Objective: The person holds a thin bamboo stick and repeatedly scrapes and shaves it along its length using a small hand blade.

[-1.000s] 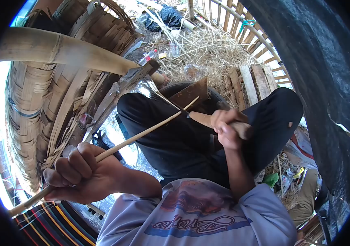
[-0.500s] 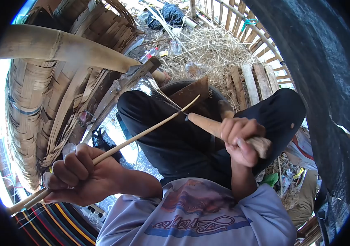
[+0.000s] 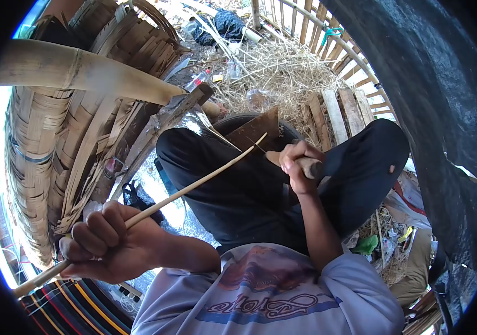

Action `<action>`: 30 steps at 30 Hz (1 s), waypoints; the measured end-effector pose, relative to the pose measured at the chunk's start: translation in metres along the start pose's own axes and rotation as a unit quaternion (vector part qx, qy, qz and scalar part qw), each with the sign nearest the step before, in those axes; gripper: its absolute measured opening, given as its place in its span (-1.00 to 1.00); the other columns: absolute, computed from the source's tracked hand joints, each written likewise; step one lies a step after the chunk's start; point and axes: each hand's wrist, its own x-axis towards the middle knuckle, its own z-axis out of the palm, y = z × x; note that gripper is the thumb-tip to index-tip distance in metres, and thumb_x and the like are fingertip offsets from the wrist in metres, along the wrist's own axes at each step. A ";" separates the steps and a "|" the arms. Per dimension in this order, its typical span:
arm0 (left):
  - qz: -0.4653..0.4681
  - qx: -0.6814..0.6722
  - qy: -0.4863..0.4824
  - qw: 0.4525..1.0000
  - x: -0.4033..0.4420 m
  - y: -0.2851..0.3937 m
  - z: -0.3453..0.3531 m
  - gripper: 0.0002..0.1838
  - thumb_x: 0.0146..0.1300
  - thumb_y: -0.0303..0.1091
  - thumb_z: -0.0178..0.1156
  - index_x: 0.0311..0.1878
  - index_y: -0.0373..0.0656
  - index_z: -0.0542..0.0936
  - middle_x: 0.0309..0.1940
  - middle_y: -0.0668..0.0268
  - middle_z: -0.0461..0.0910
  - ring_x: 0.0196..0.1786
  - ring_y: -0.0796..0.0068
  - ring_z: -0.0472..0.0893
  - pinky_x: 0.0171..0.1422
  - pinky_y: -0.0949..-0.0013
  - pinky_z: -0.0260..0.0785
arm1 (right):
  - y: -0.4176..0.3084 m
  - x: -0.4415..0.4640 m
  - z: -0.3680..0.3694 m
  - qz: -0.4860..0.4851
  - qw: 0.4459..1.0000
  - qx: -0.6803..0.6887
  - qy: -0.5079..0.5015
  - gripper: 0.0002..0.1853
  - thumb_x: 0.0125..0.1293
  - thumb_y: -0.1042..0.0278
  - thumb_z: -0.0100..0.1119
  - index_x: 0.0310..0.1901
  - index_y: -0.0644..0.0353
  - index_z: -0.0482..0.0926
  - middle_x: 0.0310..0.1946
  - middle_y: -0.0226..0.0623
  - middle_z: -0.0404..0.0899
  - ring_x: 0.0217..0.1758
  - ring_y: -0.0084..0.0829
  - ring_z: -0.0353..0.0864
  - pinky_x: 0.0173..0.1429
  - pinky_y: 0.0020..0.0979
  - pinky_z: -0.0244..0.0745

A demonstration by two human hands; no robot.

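Bright daylight w/ left-edge glare; fisheye distortion, dark corners.

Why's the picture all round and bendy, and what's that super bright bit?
Head view: corners black, fence bowed, probably from a very wide lens; head view: white glare left of the woven wall; head view: hazy smudge over the bamboo pole, yet the stick looks clear.

A long, slender, pale tan stick (image 3: 194, 186), slightly bowed and narrowing to a thin tip, slants up over the wearer's left thigh. The left hand (image 3: 107, 240) grips its thicker end. A knife (image 3: 273, 158) with a stout, light wooden handle sits in the right hand (image 3: 300, 159), its narrow, dark blade angled across the stick just short of the tip.
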 end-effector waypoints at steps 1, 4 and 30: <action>0.002 0.001 -0.001 1.000 0.001 0.000 -0.001 -0.49 0.42 0.06 -0.13 -0.64 0.05 0.10 -0.73 0.55 0.04 -0.66 0.73 -0.04 -0.57 0.52 -0.22 | -0.015 0.004 0.006 -0.006 1.000 0.007 -0.021 -0.83 0.07 0.51 0.11 -0.57 0.22 0.32 -0.68 -0.37 0.40 -0.64 -0.57 0.35 -0.51 -0.54 0.28; 0.003 0.007 0.000 1.000 0.001 0.000 -0.003 -0.49 0.42 0.04 -0.11 -0.64 0.04 0.10 -0.73 0.54 0.03 -0.66 0.73 -0.04 -0.57 0.53 -0.22 | -0.054 0.005 0.022 -0.055 0.991 0.109 -0.054 -0.82 0.09 0.49 0.11 -0.57 0.23 0.33 -0.69 -0.36 0.40 -0.65 -0.55 0.36 -0.50 -0.54 0.29; -0.002 -0.007 0.009 1.000 0.000 -0.003 0.005 -0.51 0.38 0.03 -0.04 -0.63 0.04 0.17 -0.74 0.54 0.07 -0.68 0.74 -0.02 -0.59 0.53 -0.20 | -0.009 0.006 0.008 -0.024 0.997 -0.063 -0.036 -0.83 0.05 0.48 0.15 -0.59 0.22 0.36 -0.72 -0.37 0.41 -0.67 -0.56 0.40 -0.52 -0.54 0.31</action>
